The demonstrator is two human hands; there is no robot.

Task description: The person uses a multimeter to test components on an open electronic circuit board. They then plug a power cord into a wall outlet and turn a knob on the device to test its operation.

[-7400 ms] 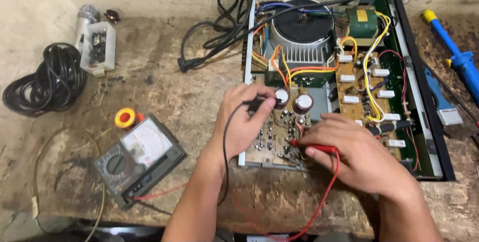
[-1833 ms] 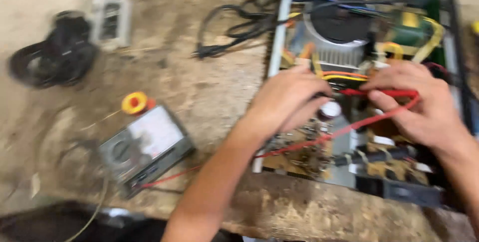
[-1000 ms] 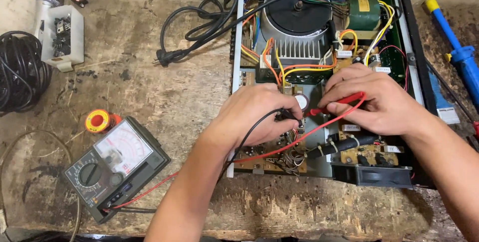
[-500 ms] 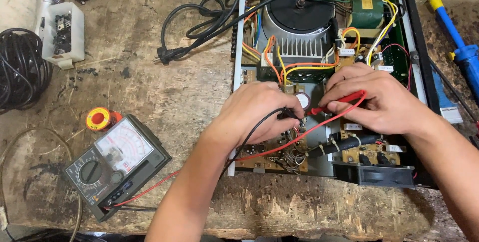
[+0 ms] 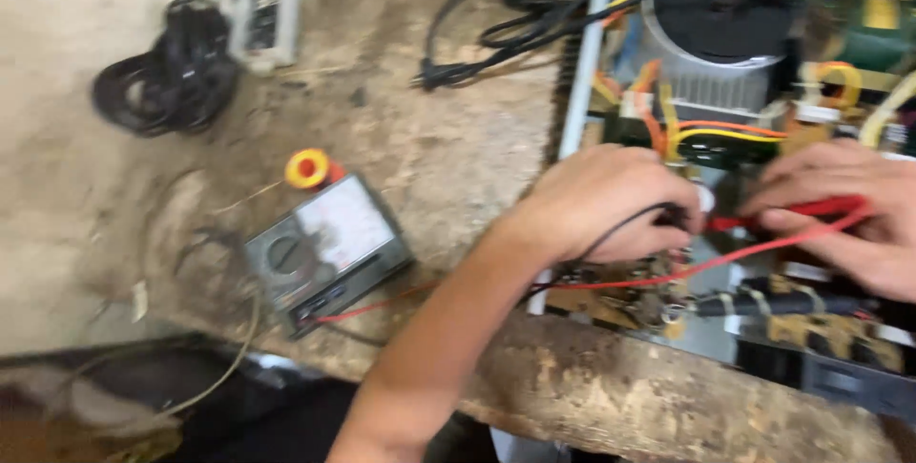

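My left hand (image 5: 596,200) grips a black test probe (image 5: 674,216) and presses its tip onto the circuit board (image 5: 630,296) of an open amplifier chassis (image 5: 582,72). At the right edge my right hand (image 5: 854,215) pinches a red test probe (image 5: 801,210) over the same board. Red (image 5: 611,284) and black leads run back across the bench to a grey analogue multimeter (image 5: 324,248) lying left of my forearm. A round black transformer (image 5: 720,14) on a finned heat sink sits behind my hands.
A yellow and red tape roll (image 5: 307,168) touches the meter's far corner. A coil of black cable (image 5: 172,81) and a small white box (image 5: 260,5) lie far left. Black power cords (image 5: 496,38) trail beside the chassis. The worn bench's front edge (image 5: 611,396) is close below.
The view has swung to the left and blurred, so the meter now sits nearer the middle. Both hands stay on their probes at the same spot on the board.
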